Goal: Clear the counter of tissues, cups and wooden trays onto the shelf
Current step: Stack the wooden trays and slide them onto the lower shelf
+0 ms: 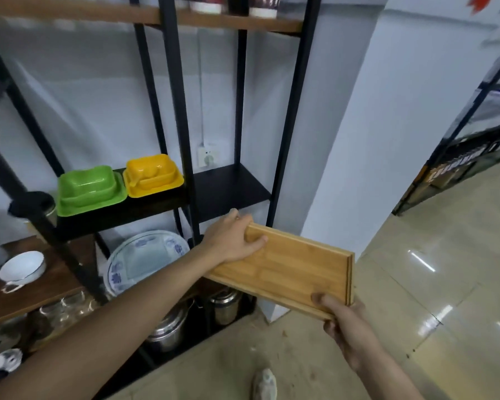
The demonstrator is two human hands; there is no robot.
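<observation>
I hold a wooden tray (pixel 289 267) with both hands in front of a black metal shelf (pixel 231 186). My left hand (pixel 233 239) grips the tray's far left corner, fingers over its rim. My right hand (pixel 344 321) grips its near right corner, thumb on top. The tray is tilted and hangs just below and in front of the black shelf board, which is bare on its right half. Paper cups (pixel 261 5) stand on the wooden top shelf.
A green dish (pixel 90 187) and a yellow dish (pixel 152 176) sit on the left of the black board. Below are a blue-patterned plate (pixel 145 261), a white bowl (pixel 22 265), glasses and steel pots (pixel 168 327). A white wall corner stands right of the shelf.
</observation>
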